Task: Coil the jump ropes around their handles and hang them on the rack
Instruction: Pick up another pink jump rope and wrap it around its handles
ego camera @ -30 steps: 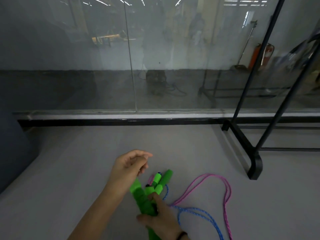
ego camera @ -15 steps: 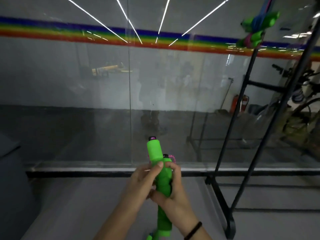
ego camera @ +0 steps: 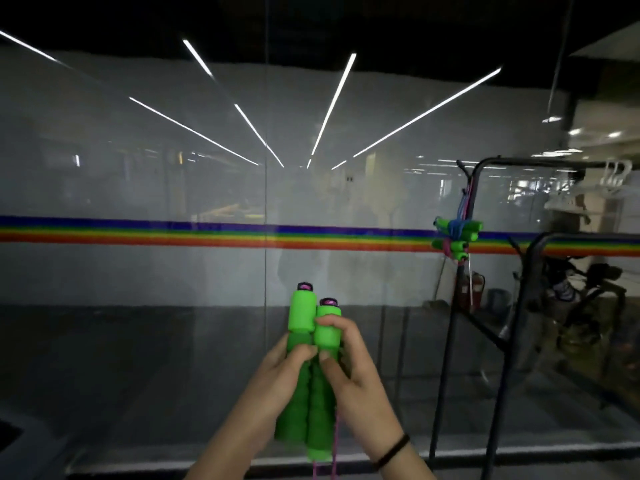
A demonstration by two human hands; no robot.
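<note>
**Desk:** What do the fingers show?

**Photographer:** The left fingers [ego camera: 304,350] curl round the taller handle [ego camera: 302,313]. The right fingers [ego camera: 333,323] wrap the shorter handle [ego camera: 327,333], thumb pressed to its front. Both hands grip, and neither hangs loose.

**Desk:** And moving outward?

**Photographer:** The left hand [ego camera: 277,382] and right hand [ego camera: 360,375] hold the two green foam handles upright, side by side and touching, in front of a glass wall [ego camera: 138,289] crossed by a rainbow stripe [ego camera: 173,233]. A pink rope [ego camera: 335,441] drops from under the handles and out of the bottom of the frame, not yet wound round them. A dark band [ego camera: 393,451] circles the right wrist.

**Desk:** How will it handle?

**Photographer:** Lightly, by the look of it. The ribbed foam seems soft and easy to grip. The thin rope is limp and would likely slacken unless wound under tension. I'd say the best hold is one hand round the middle of both handles, while the other pinches the rope close to where it leaves them.

**Desk:** And the rack?

**Photographer:** The black rack [ego camera: 472,202] stands to the right, well apart from the hands. Two finished bundles already hang near its top corner, a blue-bound bundle [ego camera: 457,227] above a pink-bound bundle [ego camera: 450,249]
</note>
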